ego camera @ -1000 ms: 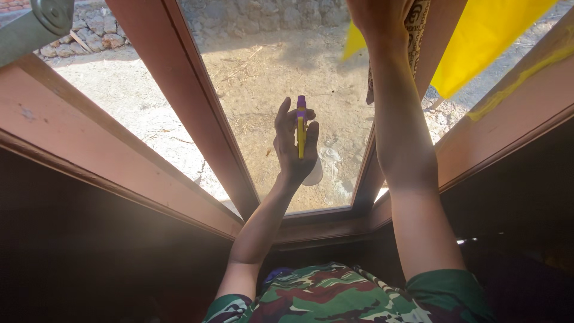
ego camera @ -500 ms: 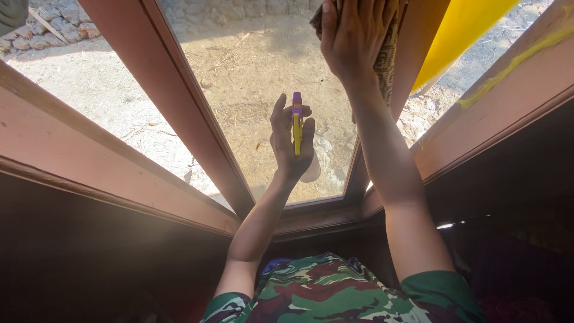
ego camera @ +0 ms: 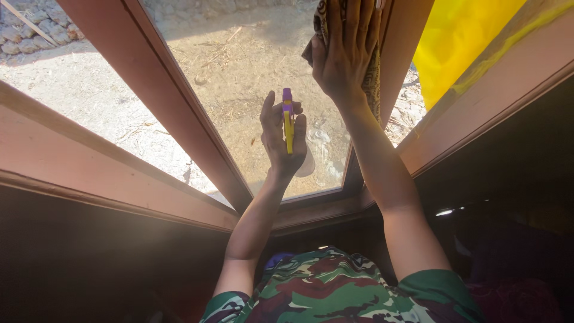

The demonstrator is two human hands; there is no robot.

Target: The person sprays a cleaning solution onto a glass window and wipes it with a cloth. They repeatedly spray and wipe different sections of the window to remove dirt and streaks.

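Fingers of the left hand [ego camera: 281,140] curl shut around a yellow spray bottle [ego camera: 288,122], nozzle up toward the window pane [ego camera: 239,78] — just above and to their right, the right hand [ego camera: 344,54] lies flat, fingers spread, pressing a patterned cloth [ego camera: 373,78] against the glass beside the wooden frame [ego camera: 179,107].

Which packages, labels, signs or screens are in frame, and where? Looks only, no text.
Spray bottle: gripped in the left hand, held up before the middle window pane; slim, with a yellow trigger head, purple top and pale body.
Patterned cloth: pressed on the pane's upper right by the right hand; dark with a pale printed pattern.
No labels, signs or screens can be made out.
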